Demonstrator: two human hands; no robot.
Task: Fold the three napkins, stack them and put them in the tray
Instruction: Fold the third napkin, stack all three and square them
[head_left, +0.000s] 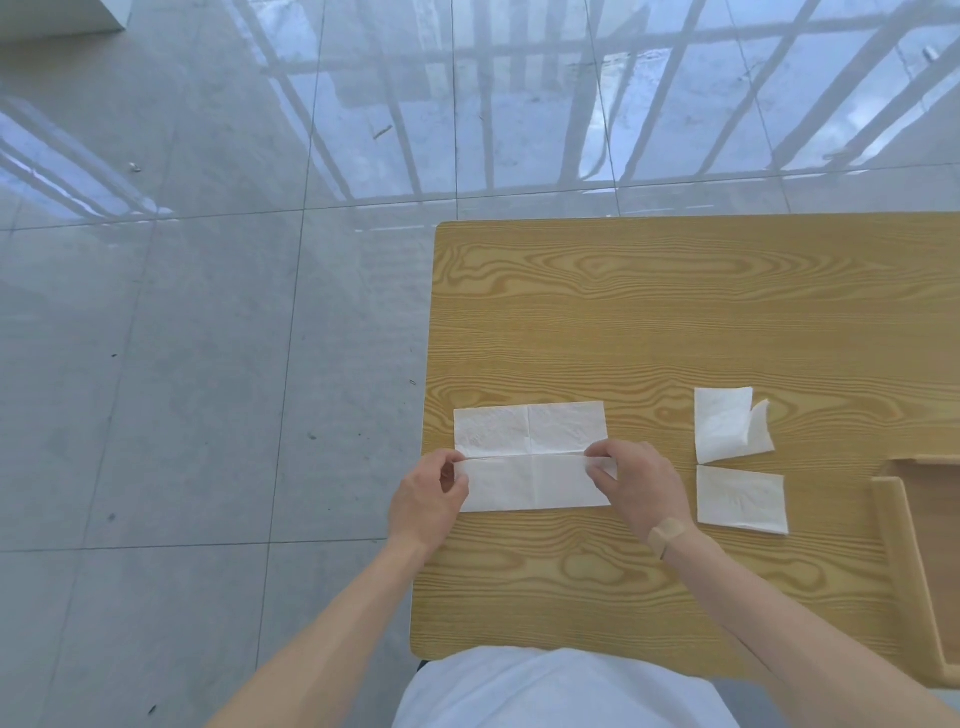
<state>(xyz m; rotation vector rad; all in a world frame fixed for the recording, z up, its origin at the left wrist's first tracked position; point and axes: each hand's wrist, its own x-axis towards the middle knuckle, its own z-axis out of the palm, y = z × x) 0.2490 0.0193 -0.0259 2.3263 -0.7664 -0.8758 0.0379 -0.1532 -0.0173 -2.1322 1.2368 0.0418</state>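
Note:
A large white napkin (530, 457) lies near the left edge of the wooden table (675, 312), its near half lifted and turned over toward the middle crease. My left hand (428, 501) pinches its left edge and my right hand (641, 486) pinches its right edge. Two small folded napkins lie to the right: the far folded napkin (727, 431) has one flap sticking up, and the near folded napkin (740, 499) lies flat. The wooden tray (898, 519) sits at the right edge of the view, only partly visible.
The table's left edge runs just beside my left hand, with glossy grey floor tiles (208, 364) beyond it. The far half of the table is bare wood. My white shirt (556, 691) shows at the near edge.

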